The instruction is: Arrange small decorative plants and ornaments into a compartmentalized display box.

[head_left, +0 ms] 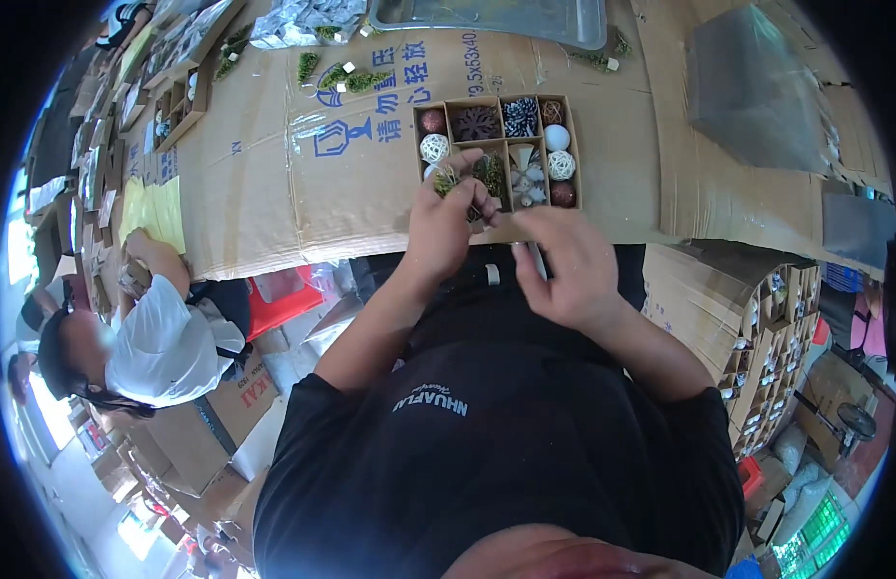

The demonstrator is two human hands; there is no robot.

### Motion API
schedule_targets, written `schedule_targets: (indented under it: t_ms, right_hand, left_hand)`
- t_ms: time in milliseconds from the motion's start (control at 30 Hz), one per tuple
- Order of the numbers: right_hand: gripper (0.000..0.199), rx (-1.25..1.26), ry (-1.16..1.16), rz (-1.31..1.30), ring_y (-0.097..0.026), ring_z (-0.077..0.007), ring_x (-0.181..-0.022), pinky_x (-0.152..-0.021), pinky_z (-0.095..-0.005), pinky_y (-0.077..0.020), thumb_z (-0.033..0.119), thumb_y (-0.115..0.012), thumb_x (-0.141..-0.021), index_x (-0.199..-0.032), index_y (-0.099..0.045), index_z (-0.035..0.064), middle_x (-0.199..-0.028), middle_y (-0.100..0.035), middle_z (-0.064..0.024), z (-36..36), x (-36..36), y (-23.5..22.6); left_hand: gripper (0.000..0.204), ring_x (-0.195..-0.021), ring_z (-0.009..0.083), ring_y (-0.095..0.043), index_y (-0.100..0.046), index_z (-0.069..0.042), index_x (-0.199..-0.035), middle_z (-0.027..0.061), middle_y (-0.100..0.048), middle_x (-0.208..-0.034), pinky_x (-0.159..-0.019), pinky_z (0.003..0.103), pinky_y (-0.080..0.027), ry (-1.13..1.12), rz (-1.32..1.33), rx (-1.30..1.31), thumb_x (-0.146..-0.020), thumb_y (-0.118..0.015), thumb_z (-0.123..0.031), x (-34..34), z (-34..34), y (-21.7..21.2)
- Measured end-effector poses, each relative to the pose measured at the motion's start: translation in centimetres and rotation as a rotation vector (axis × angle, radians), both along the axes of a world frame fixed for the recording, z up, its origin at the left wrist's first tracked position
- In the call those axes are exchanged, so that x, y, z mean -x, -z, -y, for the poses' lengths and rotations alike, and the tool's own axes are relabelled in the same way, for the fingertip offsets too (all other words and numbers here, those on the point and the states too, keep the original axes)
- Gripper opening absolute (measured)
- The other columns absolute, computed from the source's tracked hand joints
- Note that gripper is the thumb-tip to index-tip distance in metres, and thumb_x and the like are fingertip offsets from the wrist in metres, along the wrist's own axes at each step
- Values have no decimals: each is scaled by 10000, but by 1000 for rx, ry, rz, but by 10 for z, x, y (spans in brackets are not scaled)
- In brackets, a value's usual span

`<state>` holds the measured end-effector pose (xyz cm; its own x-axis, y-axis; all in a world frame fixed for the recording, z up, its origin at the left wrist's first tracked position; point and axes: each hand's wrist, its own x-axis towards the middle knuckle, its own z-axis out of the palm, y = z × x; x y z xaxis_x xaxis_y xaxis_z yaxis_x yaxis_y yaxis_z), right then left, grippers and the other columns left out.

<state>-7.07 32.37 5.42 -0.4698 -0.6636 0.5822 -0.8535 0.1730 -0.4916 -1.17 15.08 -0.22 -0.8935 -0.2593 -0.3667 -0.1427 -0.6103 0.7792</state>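
A shallow brown box (576,159) divided into compartments lies at the near edge of the cardboard-covered table. My left hand (442,224) is over its near left corner, fingers pinched on a small green moss sprig (446,181). More green moss (488,172) shows beside the fingertips, in a middle compartment. Just off the near right side of the box is my right hand (575,265), thumb and fingers apart with nothing seen between them. Other compartments hold a dark snowflake (477,123), a frosted pine cone (519,117), a white woven ball (434,148) and a pale dried flower (528,183).
A grey plastic tray (491,21) and a clear bag (308,21) stand at the far edge, with moss sprigs (356,79) nearby. A translucent bin (757,92) is at right. Filled boxes (771,338) are stacked lower right. At left, another person (168,338) works.
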Motion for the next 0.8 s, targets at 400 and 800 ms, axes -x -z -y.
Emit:
schedule_targets:
  t_ms: [400, 800]
  right_hand:
    - [371, -373, -176, 1692, -528, -125, -499, -445, -287, -405, 328, -462, -1084, -963, -587, 0, -669, -570, -38, 14, 32, 26]
    - [142, 56, -259, 2261, -498, -110, -628, -534, -256, -413, 167, -500, -1055, -1010, -586, 63, -798, -540, -22, 17, 32, 55]
  left_hand:
    - [885, -1133, 384, -575, -28, -26, -1601, 206, -612, -1209, -983, 431, -489, 942, -331, 1765, -909, -571, -114, 36, 36, -21]
    - [712, -1112, 278, -549, -175, -125, -1613, 107, -604, -1170, -1069, 395, -396, 1380, -698, 1938, -964, -458, -191, 62, 45, -30]
